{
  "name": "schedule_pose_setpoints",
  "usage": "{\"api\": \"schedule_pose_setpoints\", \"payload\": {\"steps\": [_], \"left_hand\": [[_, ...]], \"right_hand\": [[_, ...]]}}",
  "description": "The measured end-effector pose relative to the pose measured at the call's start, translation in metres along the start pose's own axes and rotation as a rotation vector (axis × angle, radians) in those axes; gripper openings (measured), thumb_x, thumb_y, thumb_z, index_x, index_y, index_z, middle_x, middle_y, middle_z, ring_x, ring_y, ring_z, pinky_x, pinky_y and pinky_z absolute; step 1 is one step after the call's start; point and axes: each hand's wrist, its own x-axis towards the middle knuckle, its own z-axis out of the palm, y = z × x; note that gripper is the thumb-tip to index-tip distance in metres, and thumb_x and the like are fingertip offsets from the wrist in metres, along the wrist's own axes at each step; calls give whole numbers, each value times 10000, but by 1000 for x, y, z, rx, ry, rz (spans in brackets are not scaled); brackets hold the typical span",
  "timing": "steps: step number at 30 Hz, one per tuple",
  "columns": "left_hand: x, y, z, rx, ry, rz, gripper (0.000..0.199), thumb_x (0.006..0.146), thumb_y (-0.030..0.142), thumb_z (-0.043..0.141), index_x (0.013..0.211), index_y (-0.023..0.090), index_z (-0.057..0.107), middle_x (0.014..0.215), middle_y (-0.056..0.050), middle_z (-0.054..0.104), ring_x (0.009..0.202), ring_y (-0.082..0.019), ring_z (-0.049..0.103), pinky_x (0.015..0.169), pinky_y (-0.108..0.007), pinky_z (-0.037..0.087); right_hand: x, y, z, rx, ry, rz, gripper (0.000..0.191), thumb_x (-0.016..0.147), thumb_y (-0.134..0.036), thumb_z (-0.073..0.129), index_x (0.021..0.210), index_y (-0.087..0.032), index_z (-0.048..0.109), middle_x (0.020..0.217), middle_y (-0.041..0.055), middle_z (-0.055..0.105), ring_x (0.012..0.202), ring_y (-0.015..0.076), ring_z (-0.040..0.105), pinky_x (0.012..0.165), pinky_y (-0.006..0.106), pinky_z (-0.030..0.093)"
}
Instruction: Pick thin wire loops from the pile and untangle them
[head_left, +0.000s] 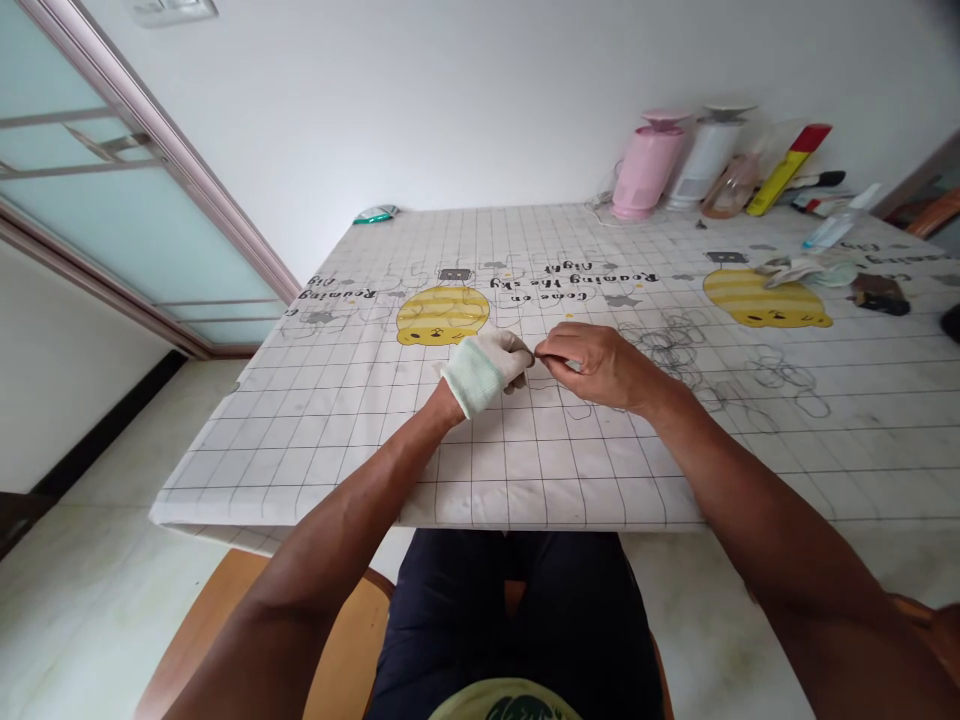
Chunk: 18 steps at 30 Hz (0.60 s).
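Left of the loops (666, 345), my gloved left grip (495, 362) and bare right grip (596, 362) are pinched closed, nearly touching, on a thin strand (534, 357). Loops lie loose on the bench (285, 420). I judge the strand in progress, loops outstanding; completed portion undetermined.

One left hand (487, 365), one right hand (594, 362), two gloves (814, 268)
On one table (337, 450): two canisters (646, 172) and one yellow container (781, 180), far right; two yellow prints (442, 316), one left, one right; one green packet (376, 214), far left; thread loops (666, 345), right, too tangled to count. Left, one door (187, 232) and one switch plate (174, 9).
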Motion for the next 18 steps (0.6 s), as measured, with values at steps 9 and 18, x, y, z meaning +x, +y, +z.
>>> {"api": "schedule_pose_setpoints", "payload": {"steps": [9,18], "left_hand": [[-3,0,0,-218,-59,68,238,973,361,613,1007,152,721,901,-66,801,699,-148,733,728,-276,567],[8,-10,11,-483,-61,-117,134,910,247,680,870,127,722,761,-92,768,609,-156,705,671,-301,581]], "right_hand": [[1,2,-4,102,271,200,108,939,-215,619,888,-220,714,815,22,708,709,178,612,675,336,472],[3,-1,-9,103,206,193,110,967,-302,650,954,-223,726,947,51,758,859,223,687,797,379,527]]}}
